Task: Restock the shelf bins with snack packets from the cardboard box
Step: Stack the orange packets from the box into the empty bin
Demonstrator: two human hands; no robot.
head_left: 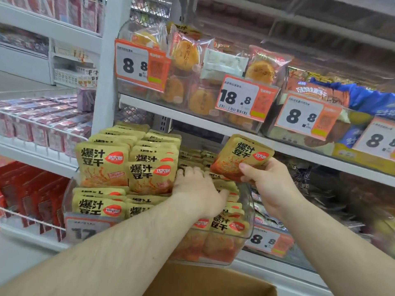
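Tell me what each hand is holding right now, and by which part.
The right hand pinches one yellow snack packet by its lower edge. The left hand holds nothing; it presses flat on the packets in the clear bin.

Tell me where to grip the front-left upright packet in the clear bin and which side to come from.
Pinch the top edge of the front-left packet, coming down from above and in front. It stands upright with its flat top seam free, while the neighbouring packet crowds its right side and the clear bin wall hides its lower part. A thumb-and-fingers pinch across the thin seam would probably suit best.
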